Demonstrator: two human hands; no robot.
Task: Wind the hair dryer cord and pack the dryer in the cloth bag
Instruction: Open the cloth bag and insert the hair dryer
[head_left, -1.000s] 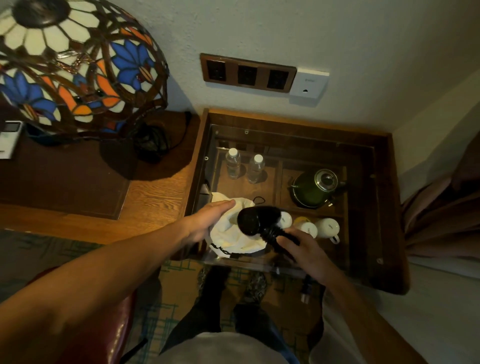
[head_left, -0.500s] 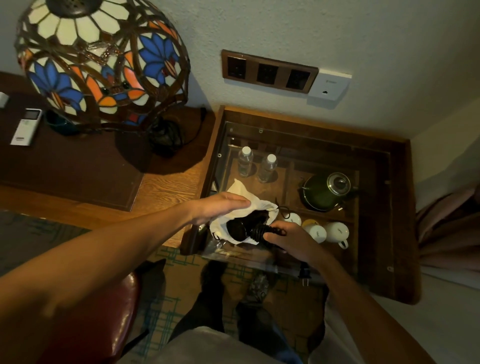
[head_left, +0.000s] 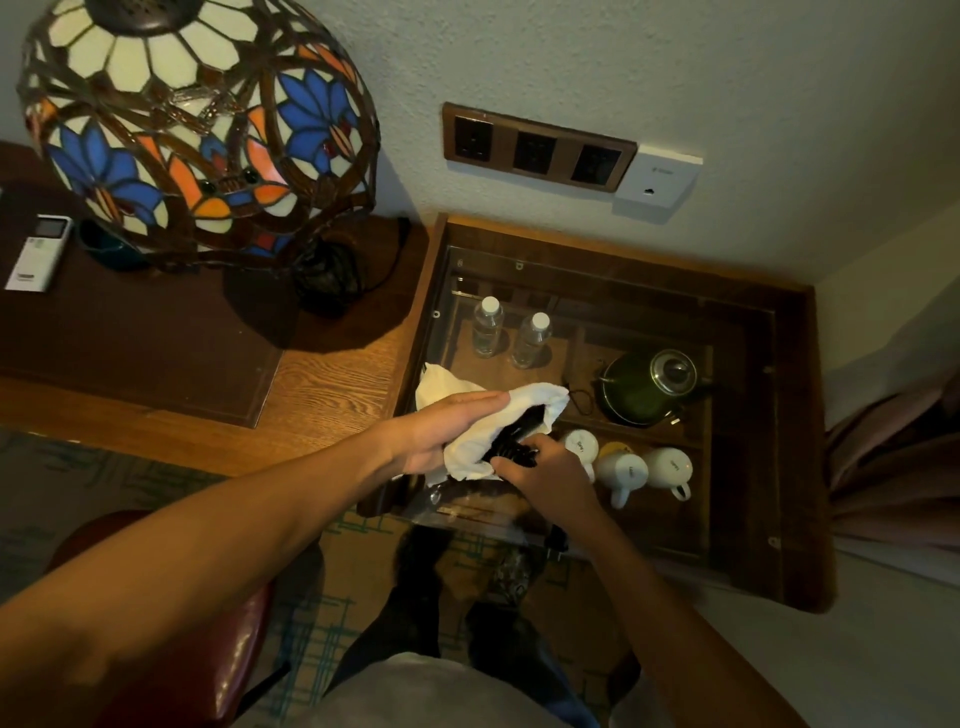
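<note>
Our left hand (head_left: 441, 431) grips the cloth bag (head_left: 483, 431) at the table's (head_left: 800, 415) near left; our right hand (head_left: 540, 462) grips the dryer (head_left: 519, 434), half inside. We should hold the mouth wide and tuck the cord in.

Dryer (head_left: 522, 434) deeper inside cloth bag (head_left: 485, 441)

A stained-glass lamp (head_left: 197, 124) stands on the table (head_left: 322, 395); at three o'clock, two water bottles (head_left: 511, 332), a green kettle (head_left: 649, 387) and white mugs (head_left: 644, 470) sit under glass.
</note>
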